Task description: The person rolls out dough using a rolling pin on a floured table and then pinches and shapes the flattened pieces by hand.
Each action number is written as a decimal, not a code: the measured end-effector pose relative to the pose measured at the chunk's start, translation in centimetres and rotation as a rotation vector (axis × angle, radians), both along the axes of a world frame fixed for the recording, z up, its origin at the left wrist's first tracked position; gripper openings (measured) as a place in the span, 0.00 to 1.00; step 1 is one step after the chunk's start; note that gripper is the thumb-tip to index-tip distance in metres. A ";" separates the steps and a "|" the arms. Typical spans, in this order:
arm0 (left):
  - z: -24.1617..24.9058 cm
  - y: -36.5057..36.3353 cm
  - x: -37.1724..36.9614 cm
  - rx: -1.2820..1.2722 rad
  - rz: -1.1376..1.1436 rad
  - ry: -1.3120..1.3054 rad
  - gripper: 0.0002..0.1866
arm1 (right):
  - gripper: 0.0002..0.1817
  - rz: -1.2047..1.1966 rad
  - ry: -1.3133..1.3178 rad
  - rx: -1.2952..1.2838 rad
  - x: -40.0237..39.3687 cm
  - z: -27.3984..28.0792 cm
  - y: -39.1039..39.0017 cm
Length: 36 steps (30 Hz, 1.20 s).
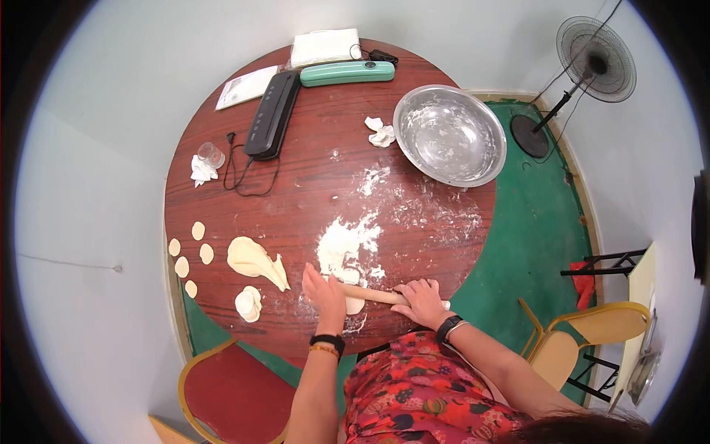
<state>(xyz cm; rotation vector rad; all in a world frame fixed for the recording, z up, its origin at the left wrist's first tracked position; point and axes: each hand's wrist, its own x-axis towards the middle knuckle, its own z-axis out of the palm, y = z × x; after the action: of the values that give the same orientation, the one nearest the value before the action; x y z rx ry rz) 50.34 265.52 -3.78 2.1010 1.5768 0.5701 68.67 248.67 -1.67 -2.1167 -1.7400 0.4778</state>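
A wooden rolling pin [373,294] lies across a flattened dough piece [355,304] near the table's front edge. My left hand [324,297] holds the pin's left end, with its fingers close together. Over the right part of the pin, my right hand [421,302] has its fingers curved round it. White flour [346,243] is heaped just beyond the pin. To the left of my left hand lie a long dough lump [255,260] and a small stack of dough rounds [248,304]. Several flat dough rounds [182,267] sit at the table's left edge.
The round table [310,163] bears a metal bowl [450,135], a black device with a cord [273,115], a teal device [347,72], white packs [325,47], a glass [211,155] and crumpled tissue. Around it are a red chair [235,392], a yellow chair [558,355] and a fan [595,61].
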 end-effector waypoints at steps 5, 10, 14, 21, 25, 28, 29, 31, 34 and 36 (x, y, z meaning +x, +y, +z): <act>-0.9 -3.3 -4.9 0.040 -0.373 -0.107 0.20 | 0.20 0.050 0.059 -0.029 0.6 -2.0 -0.4; 0.1 -4.8 -4.8 0.090 -0.540 -0.031 0.14 | 0.20 -0.031 0.139 -0.019 1.2 -2.3 -0.6; 0.5 -6.7 -4.8 -0.031 -0.426 0.029 0.14 | 0.20 0.005 0.097 -0.042 1.8 -1.5 -0.7; 0.8 -8.4 -4.5 -0.018 -0.165 -0.036 0.20 | 0.19 0.181 -0.013 -0.011 1.2 -1.2 -2.0; 1.7 -6.3 -3.3 -0.067 -0.212 0.053 0.27 | 0.21 0.235 -0.032 -0.063 1.3 -1.2 -2.8; 1.2 -5.5 -3.1 -0.154 -0.331 0.249 0.31 | 0.20 0.215 -0.074 -0.008 1.2 -1.1 -3.2; 0.7 -5.4 -3.0 -0.171 -0.369 0.329 0.32 | 0.21 0.198 -0.079 -0.013 1.3 -1.0 -3.1; 0.7 -4.8 -2.6 -0.219 -0.373 0.352 0.34 | 0.22 0.163 -0.086 -0.022 1.3 -0.4 -2.5; 1.1 -3.6 -1.7 -0.224 -0.386 0.389 0.33 | 0.21 0.122 -0.090 -0.038 1.4 -0.1 -1.6; 1.1 -2.5 -0.7 -0.185 -0.385 0.404 0.33 | 0.22 0.101 -0.115 -0.012 1.5 -0.3 -0.8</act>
<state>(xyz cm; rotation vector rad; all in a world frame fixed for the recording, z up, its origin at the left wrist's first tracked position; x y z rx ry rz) 49.68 263.03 -2.69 2.3858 1.2964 -0.1355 70.13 247.86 -1.93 -2.1102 -1.9194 0.4021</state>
